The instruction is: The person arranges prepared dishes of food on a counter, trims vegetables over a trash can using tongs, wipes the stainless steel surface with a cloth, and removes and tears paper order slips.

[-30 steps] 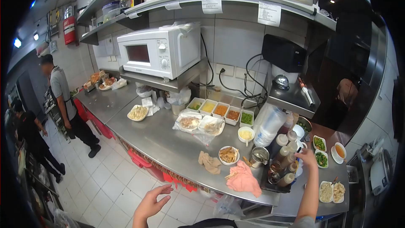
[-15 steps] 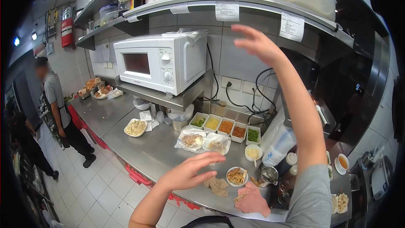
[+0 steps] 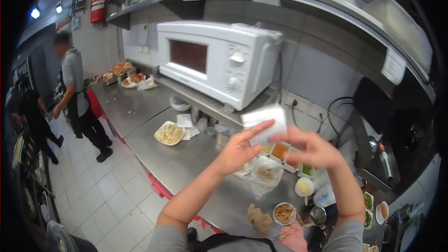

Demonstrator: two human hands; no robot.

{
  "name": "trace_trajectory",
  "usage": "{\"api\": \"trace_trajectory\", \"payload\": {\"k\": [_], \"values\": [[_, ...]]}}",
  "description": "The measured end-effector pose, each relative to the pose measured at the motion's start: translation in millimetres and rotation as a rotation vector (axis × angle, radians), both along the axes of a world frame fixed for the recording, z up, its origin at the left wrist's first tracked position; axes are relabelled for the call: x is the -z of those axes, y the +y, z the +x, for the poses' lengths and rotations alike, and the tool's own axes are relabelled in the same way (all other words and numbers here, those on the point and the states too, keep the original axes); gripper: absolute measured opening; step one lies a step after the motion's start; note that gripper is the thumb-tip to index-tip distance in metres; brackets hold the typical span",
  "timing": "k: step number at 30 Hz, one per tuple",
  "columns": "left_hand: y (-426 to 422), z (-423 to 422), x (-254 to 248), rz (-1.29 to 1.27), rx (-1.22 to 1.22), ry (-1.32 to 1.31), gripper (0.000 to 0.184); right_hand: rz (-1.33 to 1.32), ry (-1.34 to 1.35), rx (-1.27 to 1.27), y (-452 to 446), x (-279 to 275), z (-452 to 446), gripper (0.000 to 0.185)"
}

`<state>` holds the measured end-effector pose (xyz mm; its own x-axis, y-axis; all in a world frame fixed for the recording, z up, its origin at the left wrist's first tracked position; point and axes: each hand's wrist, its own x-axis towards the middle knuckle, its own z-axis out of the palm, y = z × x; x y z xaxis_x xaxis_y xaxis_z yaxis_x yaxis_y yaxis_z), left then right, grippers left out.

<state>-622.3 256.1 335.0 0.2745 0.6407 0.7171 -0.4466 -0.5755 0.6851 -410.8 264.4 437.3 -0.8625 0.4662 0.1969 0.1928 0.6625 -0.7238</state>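
Note:
Above the counter, a white printed paper slip (image 3: pixel 266 120) is held up in front of me, smeared by motion. My left hand (image 3: pixel 240 151) pinches its lower left part, one finger lying across the face. At the lower right edge are the blurred fingertips of my right hand (image 3: pixel 313 147), which grip the slip there. Below the hands lie a plastic-wrapped food portion (image 3: pixel 267 171) and a row of small white tubs, including one of orange bits (image 3: pixel 280 150) and one of chopped greens (image 3: pixel 306 170).
A white microwave (image 3: pixel 214 60) stands on a raised shelf behind. Another slip (image 3: pixel 393 67) hangs from the overhead shelf (image 3: pixel 322 4). The counter holds a pasta-like dish (image 3: pixel 170 133), a bowl of brown strips (image 3: pixel 284 213) and a pink cloth (image 3: pixel 294 237). A co-worker (image 3: pixel 77 88) stands at left.
My right hand has come down from the overhead shelf, and a paper slip is now between both hands. My left hand has risen to it. The view has turned left.

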Motion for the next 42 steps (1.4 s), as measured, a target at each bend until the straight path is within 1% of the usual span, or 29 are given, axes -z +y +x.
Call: {"api": "trace_trajectory", "payload": {"k": [1, 2, 3, 4, 6, 8, 10, 11, 12, 13, 14, 16, 18, 20, 23, 24, 26, 27, 29, 31, 33, 35, 36, 37, 38, 39, 40, 41, 42], "values": [[1, -8, 7, -0.083, 0.034, 0.011, 0.055, -0.042, -0.155, -0.007, -1, 8, -2, 0.046], [-1, -14, 14, -0.14, 0.055, -0.012, 0.051, -0.022, -0.337, -0.028, 2, 10, -2, 0.049], [2, -24, 30, -0.139, -0.023, 0.087, 0.051, 0.105, -0.356, -0.043, 9, 21, 4, 0.051], [12, -36, 56, -0.138, -0.097, 0.185, 0.052, 0.097, -0.342, 0.004, 14, 26, 12, 0.051], [31, -62, 115, -0.16, -0.244, 0.341, 0.051, 0.037, -0.347, 0.185, 13, 17, 14, 0.05], [55, -101, 174, -0.207, -0.385, 0.462, 0.05, 0.094, -0.351, 0.302, 16, 18, 25, 0.05], [96, -153, 199, -0.305, -0.562, 0.474, 0.049, 0.012, -0.346, 0.44, 3, 15, 21, 0.051], [128, -178, 214, -0.366, -0.682, 0.323, 0.049, -0.029, -0.342, 0.513, -2, 13, 19, 0.051], [158, -206, 217, -0.412, -0.87, 0.352, 0.051, -0.035, -0.353, 0.547, -4, 13, 20, 0.052], [181, -232, 210, -0.34, -1.111, 0.446, 0.054, -0.051, -0.349, 0.591, -6, 11, 18, 0.052], [199, -254, 197, -0.351, -1.195, 0.475, 0.057, -0.062, -0.339, 0.643, -10, 9, 17, 0.052], [256, -298, 222, -0.19, -1.32, 0.446, 0.06, -0.063, -0.302, 0.733, -15, 8, 22, 0.052], [270, -319, 216, -0.395, -1.193, 0.626, 0.06, -0.048, -0.284, 0.764, -17, 6, 30, 0.05], [291, -331, 225, -0.529, -1.094, 0.836, 0.064, -0.047, -0.28, 0.8, -24, -4, 21, 0.049], [305, -330, 237, -0.604, -0.926, 1.202, 0.068, -0.061, -0.263, 0.876, -19, -10, 18, 0.048], [309, -331, 253, -0.558, -0.964, 1.227, 0.07, -0.037, -0.278, 0.856, -17, -22, 0, 0.045], [322, -323, 273, -0.451, -1.053, 1.259, 0.075, 0.113, -0.298, 0.776, -2, -41, -23, 0.044], [310, -310, 258, -0.392, -1.218, 1.273, 0.077, 0.185, -0.308, 0.735, 5, -51, -34, 0.043], [237, -271, 179, -0.277, -1.544, 1.287, 0.081, 0.33, -0.228, 0.674, 29, -75, -59, 0.039], [209, -270, 125, -0.306, -0.907, 1.563, 0.085, 0.379, -0.016, 0.692, 47, -102, -96, 0.035], [168, -275, 54, -0.271, -0.06, 1.26, 0.072, 0.542, 0.074, 0.571, 84, -127, -112, 0.031], [134, -281, -18, -0.194, 0.516, 0.837, 0.059, 0.467, 0.186, 0.557, 97, -148, -155, 0.028], [136, -288, -52, -0.032, 0.606, 0.735, 0.062, 0.479, 0.183, 0.52, 107, -156, -173, 0.027], [138, -297, -75, 0.061, 0.474, 0.486, 0.064, 0.491, 0.182, 0.484, 118, -160, -189, 0.026], [138, -292, -114, 0.234, 0.117, 0.213, 0.064, 0.521, 0.16, 0.453, 126, -163, -206, 0.024], [162, -298, -142, 0.181, 0.062, 0.065, 0.065, 0.551, 0.136, 0.423, 133, -164, -222, 0.023], [191, -298, -177, 0.224, -0.033, -0.145, 0.055, 0.591, 0.097, 0.421, 138, -165, -236, 0.022], [213, -300, -203, 0.084, -0.234, -0.299, 0.07, 0.628, 0.058, 0.42, 143, -165, -248, 0.022], [244, -310, -229, -0.052, -0.284, -0.356, 0.077, 0.664, 0.017, 0.418, 145, -164, -258, 0.021]]}}
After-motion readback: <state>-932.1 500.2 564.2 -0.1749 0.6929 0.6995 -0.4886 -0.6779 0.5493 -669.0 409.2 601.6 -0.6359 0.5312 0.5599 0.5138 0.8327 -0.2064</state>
